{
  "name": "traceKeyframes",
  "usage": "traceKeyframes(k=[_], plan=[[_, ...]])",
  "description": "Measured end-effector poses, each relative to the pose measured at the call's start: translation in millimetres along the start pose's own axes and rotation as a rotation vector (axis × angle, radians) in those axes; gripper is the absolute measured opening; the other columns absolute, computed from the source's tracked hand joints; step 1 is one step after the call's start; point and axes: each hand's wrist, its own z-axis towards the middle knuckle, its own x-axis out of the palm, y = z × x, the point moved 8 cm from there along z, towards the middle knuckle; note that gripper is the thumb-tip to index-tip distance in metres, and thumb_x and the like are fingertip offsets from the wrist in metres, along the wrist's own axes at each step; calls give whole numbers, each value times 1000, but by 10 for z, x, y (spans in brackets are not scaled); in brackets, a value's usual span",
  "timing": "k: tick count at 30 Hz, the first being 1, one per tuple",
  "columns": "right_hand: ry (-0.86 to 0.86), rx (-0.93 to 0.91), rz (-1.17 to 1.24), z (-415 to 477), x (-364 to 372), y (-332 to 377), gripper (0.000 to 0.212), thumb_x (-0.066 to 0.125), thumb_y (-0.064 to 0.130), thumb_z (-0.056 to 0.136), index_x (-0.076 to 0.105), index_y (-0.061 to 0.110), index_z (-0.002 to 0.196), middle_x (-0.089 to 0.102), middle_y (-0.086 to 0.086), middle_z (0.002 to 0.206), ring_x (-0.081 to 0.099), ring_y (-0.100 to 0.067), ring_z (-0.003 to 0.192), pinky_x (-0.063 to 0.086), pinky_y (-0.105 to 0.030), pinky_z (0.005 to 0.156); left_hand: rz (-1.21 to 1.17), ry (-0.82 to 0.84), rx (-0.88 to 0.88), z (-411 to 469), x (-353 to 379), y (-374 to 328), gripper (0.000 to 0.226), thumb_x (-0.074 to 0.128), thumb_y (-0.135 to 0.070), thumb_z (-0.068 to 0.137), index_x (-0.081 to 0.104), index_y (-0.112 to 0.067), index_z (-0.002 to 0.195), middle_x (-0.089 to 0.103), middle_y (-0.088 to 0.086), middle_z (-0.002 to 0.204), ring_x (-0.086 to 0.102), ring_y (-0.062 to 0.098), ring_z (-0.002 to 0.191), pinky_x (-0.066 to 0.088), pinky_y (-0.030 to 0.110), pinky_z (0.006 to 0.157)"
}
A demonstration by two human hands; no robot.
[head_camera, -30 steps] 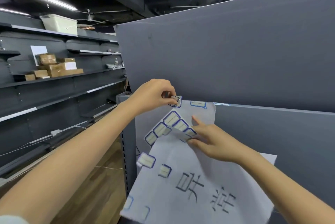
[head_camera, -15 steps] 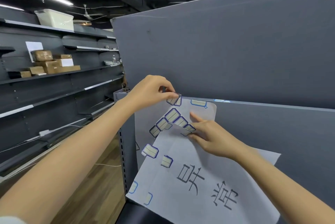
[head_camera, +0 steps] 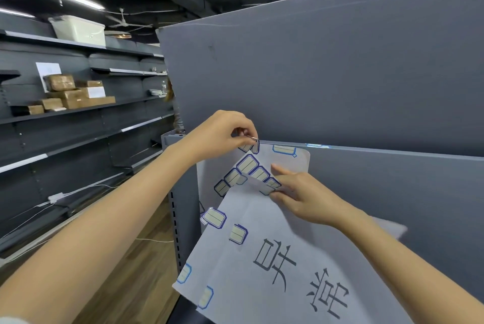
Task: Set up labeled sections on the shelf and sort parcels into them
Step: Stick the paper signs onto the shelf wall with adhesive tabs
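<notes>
My left hand (head_camera: 222,135) pinches a small blue-bordered sticker (head_camera: 250,145) at the top corner of a sticker strip (head_camera: 243,171). My right hand (head_camera: 301,198) pinches the strip's lower end together with the top edge of a white paper sign (head_camera: 275,258) bearing large black characters. Several blue-bordered stickers sit along the sign's left edge. Behind it a second white sheet (head_camera: 288,161) leans against the grey shelf back panel (head_camera: 340,74), with a sticker (head_camera: 284,150) at its top.
Dark shelving (head_camera: 78,114) runs along the left, holding several brown parcels (head_camera: 68,95) and a white bin (head_camera: 78,30) on top. A perforated grey upright post (head_camera: 175,219) stands just left of the sign. Wood floor (head_camera: 131,271) lies below.
My left hand has pulled the corner sticker slightly up off the strip. The view has shifted a little; my right hand keeps its hold on the strip and sign.
</notes>
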Motion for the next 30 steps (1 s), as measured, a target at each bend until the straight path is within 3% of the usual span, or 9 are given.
traceKeyframes(k=[1, 3, 7, 10, 13, 17, 24, 27, 30], plan=[[0, -4, -3, 1, -5, 5, 16, 50, 10, 93, 64, 5, 99, 62, -13, 121, 30, -11, 138, 34, -20, 94, 0, -1, -3, 8, -4, 1, 9, 65, -18, 87, 72, -18, 91, 62, -6, 85, 56, 11, 80, 47, 24, 74], [-3, -9, -27, 5, -15, 13, 16, 49, 12, 93, 63, 5, 93, 62, -18, 116, 41, -22, 128, 38, -27, 92, 17, -6, 3, 22, -16, -6, 14, 62, -20, 89, 74, -17, 97, 62, -8, 85, 54, 9, 82, 42, 17, 72], [-11, -39, -79, 5, -15, 61, 24, 42, 23, 86, 57, 5, 82, 56, -20, 102, 52, -38, 96, 46, -40, 79, 148, -42, 22, 30, -14, -11, 16, 61, -24, 91, 75, -18, 96, 62, -6, 86, 43, 12, 88, 39, 26, 76], [-31, -58, -93, 10, -38, 73, 20, 45, 18, 88, 58, 3, 84, 56, -22, 109, 54, -38, 97, 46, -44, 81, 121, -79, -5, 28, -20, 12, 15, 62, -21, 90, 76, -16, 92, 55, -6, 87, 40, 14, 89, 37, 26, 77], [-48, -75, -97, 6, -59, 84, 14, 49, 11, 90, 59, 2, 85, 56, -19, 110, 54, -36, 94, 46, -44, 80, 65, -48, -76, 41, 25, 58, 15, 61, -17, 91, 75, -15, 95, 59, -3, 84, 50, 15, 79, 41, 28, 74], [-54, -91, -87, 9, -68, 117, 24, 43, 19, 87, 59, 2, 84, 56, -11, 106, 52, -30, 82, 47, -44, 77, 34, -50, -128, 51, 53, 95, 15, 60, -15, 90, 74, -13, 94, 62, 1, 85, 52, 17, 75, 43, 29, 72], [-54, -64, -98, 23, -66, 66, 25, 47, 19, 92, 62, 1, 99, 58, -8, 114, 55, -30, 95, 46, -45, 85, -67, 12, -234, 85, 53, 144, 14, 64, -21, 88, 76, -17, 93, 62, -14, 78, 54, -4, 65, 37, 5, 56], [-67, -82, -65, 10, -97, 112, 22, 51, 11, 93, 63, 7, 111, 59, -3, 123, 54, -23, 104, 44, -36, 92, -175, -52, -279, 91, 21, 179, 13, 70, -20, 83, 75, -17, 95, 64, -9, 73, 51, -11, 52, 35, 2, 51], [-54, -75, -59, 16, -90, 107, 23, 51, 12, 93, 63, 8, 113, 61, -1, 121, 56, -22, 104, 45, -38, 91, -196, -66, -282, 100, 33, 150, 5, 71, -15, 82, 74, -15, 87, 60, -9, 64, 48, -8, 47, 33, 4, 49]])
